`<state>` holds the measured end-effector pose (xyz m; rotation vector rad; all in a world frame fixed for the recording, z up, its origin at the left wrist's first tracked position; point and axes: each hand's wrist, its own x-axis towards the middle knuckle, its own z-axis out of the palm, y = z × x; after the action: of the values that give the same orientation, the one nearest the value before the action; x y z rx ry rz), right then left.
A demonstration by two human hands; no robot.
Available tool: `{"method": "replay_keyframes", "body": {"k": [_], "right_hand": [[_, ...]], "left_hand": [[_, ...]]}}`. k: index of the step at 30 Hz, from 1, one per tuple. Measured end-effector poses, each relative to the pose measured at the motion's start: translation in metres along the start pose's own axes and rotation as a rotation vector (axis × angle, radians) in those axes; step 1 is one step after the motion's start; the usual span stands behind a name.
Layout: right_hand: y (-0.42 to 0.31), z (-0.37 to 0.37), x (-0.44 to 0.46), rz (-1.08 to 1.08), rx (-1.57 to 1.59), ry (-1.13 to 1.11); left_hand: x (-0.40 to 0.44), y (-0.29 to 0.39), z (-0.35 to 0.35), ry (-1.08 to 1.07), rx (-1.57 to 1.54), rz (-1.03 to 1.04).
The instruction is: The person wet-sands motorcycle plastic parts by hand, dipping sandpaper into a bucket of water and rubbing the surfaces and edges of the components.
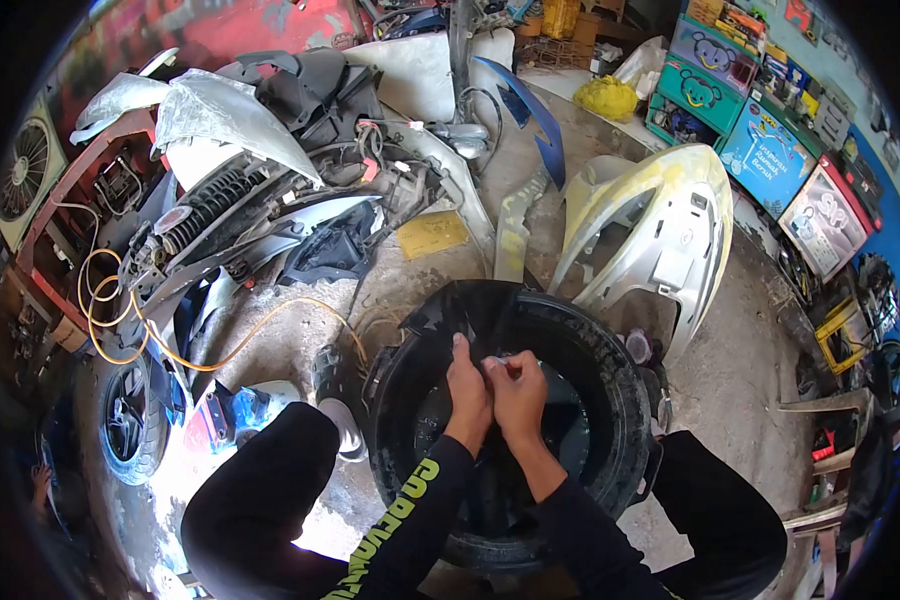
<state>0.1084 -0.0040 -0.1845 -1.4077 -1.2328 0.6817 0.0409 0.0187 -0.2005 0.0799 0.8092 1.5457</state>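
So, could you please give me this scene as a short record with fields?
Left hand: at the edge of a dark panel, thumb against it
Right hand: beside the left, fingers bunched; anything between them unclear
Below hands: round black tub
Floor, right: yellowish-white body panel
Floor, left: wheel, orange hose

There are one round black plastic tub [630,415], one black-tyred wheel [128,418] at left, two printed bear faces [699,88] far right.
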Motion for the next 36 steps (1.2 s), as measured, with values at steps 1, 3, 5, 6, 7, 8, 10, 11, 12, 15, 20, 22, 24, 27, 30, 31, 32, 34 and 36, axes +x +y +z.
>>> {"method": "replay_keyframes", "body": {"k": [1,3,5,6,7,8,10,11,12,15,20,22,24,27,30,31,32,34,36], "right_hand": [[-0.003,-0.002,0.0,0.025,0.015,0.015],[-0.002,-0.002,0.004,0.114,0.076,-0.009],[0.001,-0.003,0.002,0.002,-0.004,-0.027],[-0.007,-0.007,-0.005,-0.026,-0.048,-0.028],[-0.004,-0.005,0.001,-0.034,-0.049,-0.031],[-0.002,-0.005,0.007,0.007,-0.02,-0.007],[0.0,-0.006,0.015,0.124,0.094,0.018],[-0.004,-0.008,0.009,0.126,0.095,0.022],[-0.008,-0.01,0.001,0.018,0.007,-0.01],[-0.006,-0.008,-0.003,-0.079,-0.051,-0.033],[-0.01,-0.01,-0.005,-0.067,-0.088,-0.013],[-0.007,-0.007,0.008,-0.025,-0.025,-0.004],[-0.006,-0.008,0.019,0.064,0.087,0.0],[-0.006,-0.011,0.0,-0.095,-0.009,-0.024],[-0.006,-0.011,0.017,-0.046,0.042,-0.047],[-0.006,-0.013,0.017,-0.013,0.067,-0.054],[-0.003,-0.013,0.013,-0.093,-0.001,-0.067],[-0.005,-0.014,0.014,-0.086,-0.005,-0.06],[-0.004,-0.015,0.02,-0.047,0.007,-0.056]], "left_hand": [[0.006,-0.005,-0.001,0.038,-0.045,-0.019],[0.006,-0.009,-0.006,0.086,-0.095,-0.044],[0.001,-0.002,0.0,0.065,-0.052,-0.006],[0.001,-0.002,0.003,0.007,-0.088,0.018],[0.004,-0.003,0.002,0.004,-0.095,0.022],[0.004,-0.006,0.0,0.017,-0.079,0.021],[0.004,-0.011,-0.005,0.013,-0.068,0.019],[0.003,-0.01,-0.004,0.012,-0.065,0.016],[0.005,-0.007,0.0,0.062,-0.026,0.024],[0.002,-0.005,0.006,0.102,-0.024,0.009],[0.006,-0.006,0.002,0.045,-0.083,-0.005],[0.006,-0.006,0.003,0.033,-0.092,0.001],[0.003,-0.007,0.007,0.081,-0.113,-0.017],[-0.003,0.005,0.017,0.07,-0.08,-0.005],[0.007,-0.004,0.009,0.07,-0.073,-0.019],[0.008,-0.006,0.006,0.089,-0.064,-0.037],[0.01,-0.005,0.006,0.097,-0.048,-0.016],[0.008,-0.003,0.009,0.074,-0.053,-0.017],[0.006,-0.007,0.006,0.055,-0.064,-0.027]]}}
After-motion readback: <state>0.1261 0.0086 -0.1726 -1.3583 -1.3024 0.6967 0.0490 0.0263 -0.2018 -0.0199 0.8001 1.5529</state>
